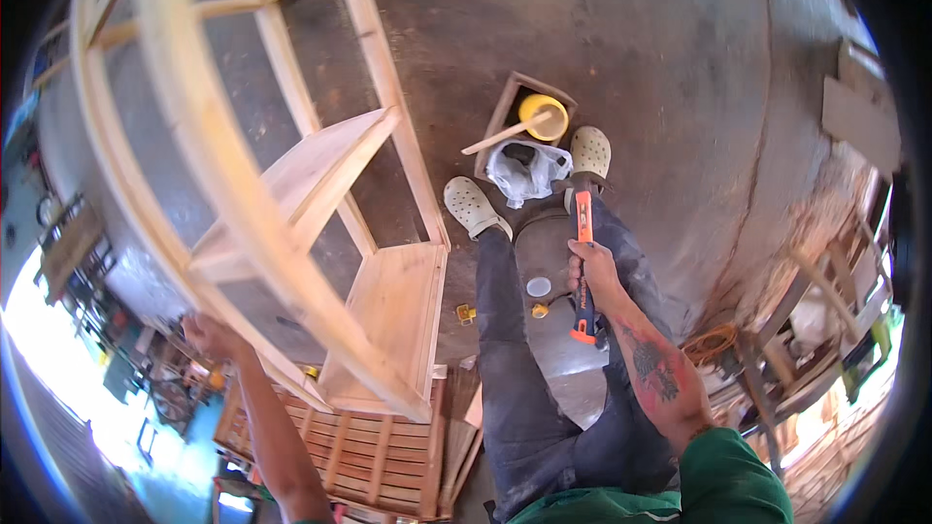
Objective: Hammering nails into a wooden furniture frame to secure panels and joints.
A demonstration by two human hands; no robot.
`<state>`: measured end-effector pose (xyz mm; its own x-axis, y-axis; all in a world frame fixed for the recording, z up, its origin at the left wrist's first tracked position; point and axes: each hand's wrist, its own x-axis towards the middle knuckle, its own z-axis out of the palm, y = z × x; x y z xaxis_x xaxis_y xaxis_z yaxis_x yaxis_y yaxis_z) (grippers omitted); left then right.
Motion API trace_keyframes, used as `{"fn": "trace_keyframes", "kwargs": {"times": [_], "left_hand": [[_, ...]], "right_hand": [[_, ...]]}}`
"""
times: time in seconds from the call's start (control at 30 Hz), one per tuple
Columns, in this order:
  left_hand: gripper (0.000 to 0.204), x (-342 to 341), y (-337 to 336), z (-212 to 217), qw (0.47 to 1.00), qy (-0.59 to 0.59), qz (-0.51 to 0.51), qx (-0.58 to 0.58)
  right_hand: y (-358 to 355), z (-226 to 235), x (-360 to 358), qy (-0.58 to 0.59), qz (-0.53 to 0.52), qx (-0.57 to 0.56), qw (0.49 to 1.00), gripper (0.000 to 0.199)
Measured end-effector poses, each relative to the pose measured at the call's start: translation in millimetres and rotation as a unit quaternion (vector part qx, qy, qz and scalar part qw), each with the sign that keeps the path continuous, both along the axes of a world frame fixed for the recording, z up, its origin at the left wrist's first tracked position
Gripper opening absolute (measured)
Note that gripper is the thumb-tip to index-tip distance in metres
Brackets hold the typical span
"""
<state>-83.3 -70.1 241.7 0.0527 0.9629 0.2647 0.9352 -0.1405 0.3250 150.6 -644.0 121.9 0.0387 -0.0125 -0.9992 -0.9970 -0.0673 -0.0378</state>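
Note:
In my right hand (597, 277) is an orange and dark-blue tool handle (583, 233), pointing away from me above my right thigh. My fingers wrap round its middle; what kind of tool it is I cannot make out. My left hand (216, 338) is closed, with fingers curled, at the outer side of a pale wooden shelf frame (374, 49). It is close to the frame's left rail, and whatever it may hold is hidden. The frame stands at my left, with a middle shelf board (301, 170) and a lower board (383, 315) fitted between its posts.
Between my feet sit an open wooden box (507, 102), a yellow tub (549, 116) with a stick across it, and a plastic bag (524, 170). A slatted wooden piece (369, 456) lies under the frame. Wood scraps (825, 281) and an orange cord (711, 343) lie right.

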Motion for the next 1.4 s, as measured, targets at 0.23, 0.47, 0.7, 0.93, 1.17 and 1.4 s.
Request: {"fn": "trace_keyframes", "kwargs": {"times": [0.23, 0.47, 0.7, 0.93, 1.17, 1.4], "left_hand": [[0.020, 179, -331, 2, 0.837, -0.083, -0.449, -0.301], [0.022, 213, -437, -381, 0.707, 0.167, -0.517, -0.453], [0.023, 184, -426, -471, 0.622, 0.377, -0.578, -0.370], [0.027, 184, -418, -430, 0.719, 0.120, -0.583, -0.358], [0.030, 223, -433, -278, 0.786, -0.065, -0.399, -0.469], [0.026, 229, -351, 10, 0.800, -0.173, -0.420, -0.392]], "right_hand": [[-28, -26, -25, 0.084, -0.136, -0.030, 0.987, 0.023], [-56, -25, -35, 0.150, -0.156, 0.012, 0.976, 0.019], [-68, -30, -42, 0.133, -0.161, -0.030, 0.978, 0.013], [-49, -25, -22, 0.153, -0.144, -0.031, 0.977, 0.016], [-38, -26, -26, 0.130, -0.018, 0.003, 0.991, 0.019], [-41, -42, -50, 0.098, 0.019, 0.008, 0.995, 0.024]]}}
